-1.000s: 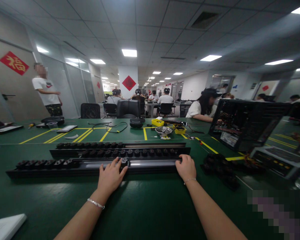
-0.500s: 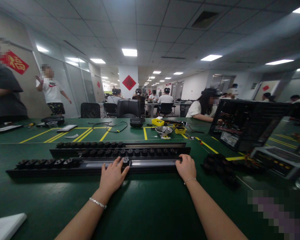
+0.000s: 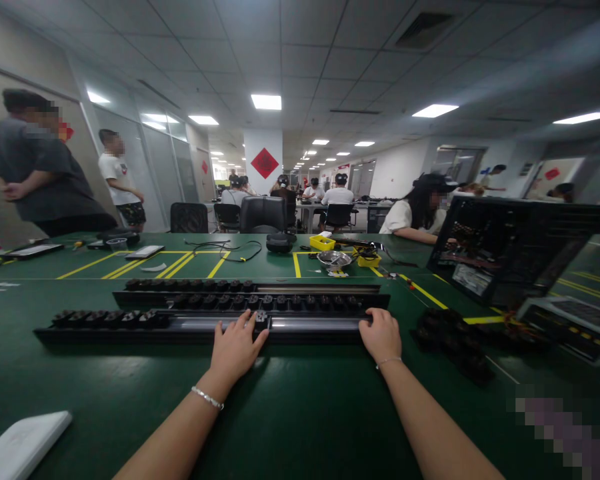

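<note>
A person in a dark grey shirt (image 3: 35, 167) has walked further in along the bench's far left edge since the earlier frame, and the view has swung slightly left; both hands rest on the near rail as before. The left hand (image 3: 236, 347) lies flat with fingers spread, fingertips on a small black socket module (image 3: 261, 320) seated midway along the long black rail (image 3: 200, 327). The right hand (image 3: 380, 337) grips the rail's right end, fingers curled over it. The rail lies across the bench's middle, parallel to the near edge, a shiny metal channel showing between the hands and a row of modules filling its left part. A second rail (image 3: 250, 297) lies just behind it. The bench (image 3: 300, 413) is covered in matte green mat with yellow tape lines. Loose black modules (image 3: 450, 337) are heaped to the right, beside an open computer case (image 3: 515, 247). A white flat thing (image 3: 20, 443) sits at the near left corner. The ceiling is tiled, with panel lights.
</note>
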`<move>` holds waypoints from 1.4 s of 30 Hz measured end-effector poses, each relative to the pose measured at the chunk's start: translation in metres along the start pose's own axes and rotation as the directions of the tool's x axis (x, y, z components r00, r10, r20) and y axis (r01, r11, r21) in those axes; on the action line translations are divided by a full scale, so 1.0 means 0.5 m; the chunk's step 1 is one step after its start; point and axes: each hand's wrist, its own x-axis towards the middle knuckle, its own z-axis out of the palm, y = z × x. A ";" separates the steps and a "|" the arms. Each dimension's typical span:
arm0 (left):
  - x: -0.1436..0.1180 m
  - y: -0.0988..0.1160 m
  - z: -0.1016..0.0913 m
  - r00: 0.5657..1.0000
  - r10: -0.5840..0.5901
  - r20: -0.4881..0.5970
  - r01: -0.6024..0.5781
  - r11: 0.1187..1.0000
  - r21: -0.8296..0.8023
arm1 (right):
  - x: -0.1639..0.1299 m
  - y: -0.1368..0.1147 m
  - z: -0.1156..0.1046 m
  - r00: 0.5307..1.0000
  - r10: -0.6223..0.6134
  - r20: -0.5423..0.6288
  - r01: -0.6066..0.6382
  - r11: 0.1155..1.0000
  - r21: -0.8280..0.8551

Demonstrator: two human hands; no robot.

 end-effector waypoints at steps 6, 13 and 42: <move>0.001 0.002 0.004 1.000 0.007 -0.013 -0.007 1.000 -0.009 | -0.002 -0.005 -0.008 0.999 0.027 0.032 -0.027 1.000 0.006; 0.001 0.007 0.001 1.000 0.010 0.003 -0.010 1.000 0.007 | -0.002 -0.003 -0.004 0.999 0.026 0.023 -0.027 1.000 0.008; -0.001 0.019 0.010 0.998 0.043 -0.038 -0.042 0.999 0.027 | -0.003 -0.005 0.000 1.000 0.029 0.001 -0.029 1.000 -0.005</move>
